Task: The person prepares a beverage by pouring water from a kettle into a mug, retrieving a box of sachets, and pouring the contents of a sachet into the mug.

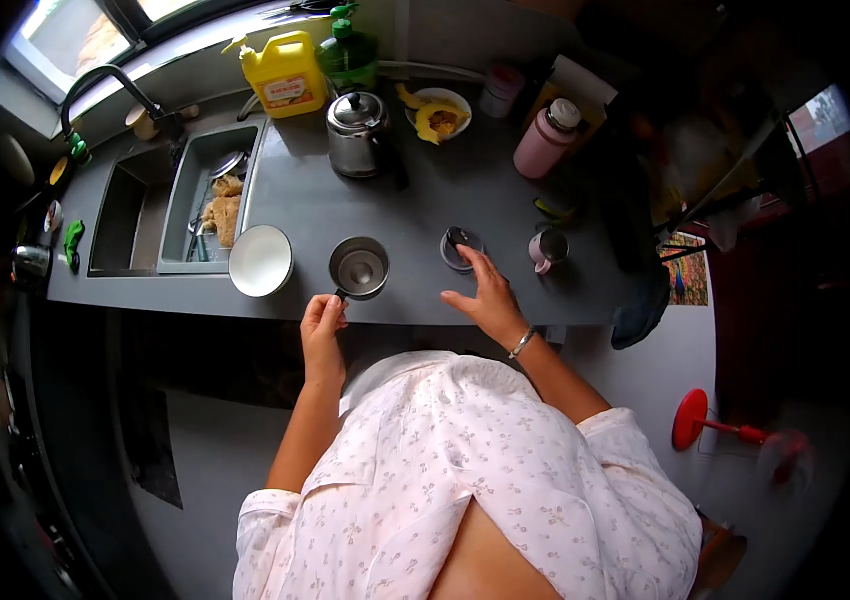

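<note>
My left hand (pixel 324 325) is closed around the handle of a small metal cup (pixel 359 270) near the counter's front edge. The cup is open at the top and no contents can be made out. My right hand (pixel 490 295) has its thumb and fingers spread apart, with the fingertips at a small round clear container or lid with a dark part (pixel 457 243). Whether they touch it I cannot tell. Left of the metal cup sits a white bowl (pixel 261 261). A small light-coloured mug (pixel 549 249) stands to the right of my right hand.
On the left is a sink (pixel 132 215) with a drain basket (pixel 207 150) holding brownish pieces. Along the back stand a yellow jug (pixel 285 75), a green pump bottle (pixel 348 45), a metal kettle (pixel 358 135), a plate of yellow peel (pixel 439 115) and a pink bottle (pixel 546 140).
</note>
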A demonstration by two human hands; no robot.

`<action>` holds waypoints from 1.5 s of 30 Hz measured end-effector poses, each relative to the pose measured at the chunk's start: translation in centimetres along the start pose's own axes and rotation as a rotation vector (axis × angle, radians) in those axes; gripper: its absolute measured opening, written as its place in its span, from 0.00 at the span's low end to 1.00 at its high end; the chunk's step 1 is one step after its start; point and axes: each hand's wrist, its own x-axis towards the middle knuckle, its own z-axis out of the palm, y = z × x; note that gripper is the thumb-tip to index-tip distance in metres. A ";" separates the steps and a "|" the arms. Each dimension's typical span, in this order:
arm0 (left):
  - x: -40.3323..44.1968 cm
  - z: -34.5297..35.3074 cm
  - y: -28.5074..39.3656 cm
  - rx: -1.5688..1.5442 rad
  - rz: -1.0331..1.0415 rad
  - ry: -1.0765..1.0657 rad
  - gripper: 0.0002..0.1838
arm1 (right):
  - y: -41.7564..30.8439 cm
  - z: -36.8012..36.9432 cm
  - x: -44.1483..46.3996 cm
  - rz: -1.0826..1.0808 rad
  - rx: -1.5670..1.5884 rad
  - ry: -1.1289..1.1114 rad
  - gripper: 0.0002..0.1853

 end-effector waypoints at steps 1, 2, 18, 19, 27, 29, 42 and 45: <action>0.6 -0.5 -0.7 -0.002 -0.020 -0.011 0.07 | 0.4 0.0 -0.4 0.015 -0.048 0.037 0.36; 1.2 -1.0 -1.4 -0.007 -0.024 -0.018 0.07 | 0.9 0.0 -0.8 0.020 -0.055 0.041 0.36; 4.5 -3.4 -4.0 -0.108 -0.119 -0.100 0.06 | -0.9 3.4 -2.5 0.073 -0.122 0.042 0.28; 4.5 -3.3 -3.8 -0.097 -0.112 -0.103 0.08 | -1.2 3.4 -2.8 0.090 -0.114 0.047 0.27; 4.6 -3.1 -1.9 0.047 -0.157 -0.071 0.19 | -0.9 0.3 -2.1 0.052 -0.077 0.229 0.20; 3.8 -2.5 -1.3 0.052 -0.146 -0.029 0.19 | -0.6 -2.2 -0.8 0.053 -0.082 0.312 0.17; -2.1 0.6 -6.2 0.086 -0.226 0.311 0.12 | 8.0 -23.8 14.4 -0.032 -0.567 0.440 0.20; -3.3 3.1 -7.5 0.086 -0.250 0.347 0.10 | 12.6 -26.0 18.3 -0.035 -0.570 0.323 0.22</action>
